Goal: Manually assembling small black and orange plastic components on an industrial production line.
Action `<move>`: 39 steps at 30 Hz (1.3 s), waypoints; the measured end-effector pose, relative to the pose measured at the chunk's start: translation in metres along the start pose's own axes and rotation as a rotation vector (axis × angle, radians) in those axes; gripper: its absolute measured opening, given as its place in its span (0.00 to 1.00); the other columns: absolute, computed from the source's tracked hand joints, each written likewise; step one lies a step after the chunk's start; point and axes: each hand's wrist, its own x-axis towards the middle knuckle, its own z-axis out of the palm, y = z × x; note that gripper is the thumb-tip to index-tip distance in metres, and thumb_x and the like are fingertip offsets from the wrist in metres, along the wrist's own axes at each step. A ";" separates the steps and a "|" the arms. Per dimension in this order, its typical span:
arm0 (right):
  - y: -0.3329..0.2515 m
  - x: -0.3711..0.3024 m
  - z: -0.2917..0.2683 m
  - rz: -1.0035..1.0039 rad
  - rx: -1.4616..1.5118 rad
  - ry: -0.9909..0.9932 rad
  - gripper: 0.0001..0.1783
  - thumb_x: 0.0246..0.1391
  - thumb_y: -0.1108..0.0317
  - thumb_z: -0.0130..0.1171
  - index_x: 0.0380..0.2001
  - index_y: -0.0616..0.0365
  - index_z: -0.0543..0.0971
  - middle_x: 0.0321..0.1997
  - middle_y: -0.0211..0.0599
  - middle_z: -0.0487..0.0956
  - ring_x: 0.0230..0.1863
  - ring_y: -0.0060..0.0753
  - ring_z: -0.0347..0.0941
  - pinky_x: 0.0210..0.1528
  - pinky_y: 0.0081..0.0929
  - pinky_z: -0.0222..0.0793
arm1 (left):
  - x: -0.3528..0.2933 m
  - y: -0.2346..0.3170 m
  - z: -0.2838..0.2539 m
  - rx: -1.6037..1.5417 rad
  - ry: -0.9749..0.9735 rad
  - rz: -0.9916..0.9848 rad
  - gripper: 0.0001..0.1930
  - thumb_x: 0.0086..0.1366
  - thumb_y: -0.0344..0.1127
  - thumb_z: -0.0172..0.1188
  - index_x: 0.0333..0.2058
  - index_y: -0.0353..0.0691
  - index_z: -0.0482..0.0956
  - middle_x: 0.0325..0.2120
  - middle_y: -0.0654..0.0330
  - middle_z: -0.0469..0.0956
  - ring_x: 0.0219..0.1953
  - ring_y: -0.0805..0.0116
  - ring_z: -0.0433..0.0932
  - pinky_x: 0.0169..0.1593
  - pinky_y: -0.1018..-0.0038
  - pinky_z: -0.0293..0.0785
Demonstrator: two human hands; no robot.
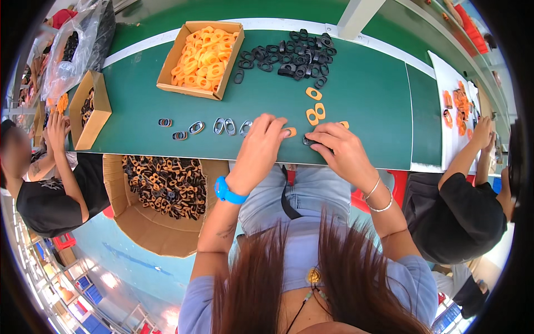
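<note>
My left hand [261,143] rests low over the green table, its thumb and fingertips closed on an orange oval ring [289,132]. A short gap to the right, my right hand [338,146] pinches a black oval ring [309,141] near the table's front edge. Part of another orange ring [344,124] shows behind the right fingers. Loose orange rings [316,112] lie just beyond my hands. Left of my left hand, several dark-and-grey rings [224,126] stand in a row, the nearest one partly covered by that hand.
A cardboard box of orange rings [164,84] and a pile of black rings [300,55] sit farther back. Below the table's left part stands a large carton [119,214] of mixed rings. Co-workers sit at both sides; a white sheet [445,83] bears orange parts at right.
</note>
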 end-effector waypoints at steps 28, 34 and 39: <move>0.001 0.039 0.022 -0.076 0.086 -0.022 0.13 0.48 0.71 0.71 0.39 0.57 0.87 0.38 0.35 0.80 0.36 0.37 0.77 0.38 0.32 0.74 | -0.023 0.009 -0.001 -0.135 0.134 -0.267 0.19 0.55 0.21 0.69 0.45 0.34 0.74 0.39 0.55 0.75 0.33 0.64 0.76 0.36 0.71 0.76; -0.009 0.036 0.020 0.003 0.043 -0.049 0.10 0.51 0.69 0.68 0.39 0.55 0.87 0.36 0.33 0.80 0.36 0.41 0.78 0.40 0.35 0.74 | -0.026 0.004 -0.002 -0.183 0.121 -0.238 0.16 0.56 0.21 0.69 0.42 0.34 0.76 0.39 0.56 0.75 0.34 0.63 0.78 0.36 0.71 0.77; -0.012 0.038 0.024 -0.041 0.015 -0.024 0.11 0.49 0.73 0.69 0.39 0.57 0.87 0.37 0.34 0.80 0.36 0.39 0.78 0.39 0.33 0.75 | -0.027 -0.001 -0.001 -0.203 0.100 -0.197 0.14 0.57 0.21 0.68 0.41 0.33 0.77 0.40 0.56 0.75 0.35 0.63 0.80 0.37 0.71 0.80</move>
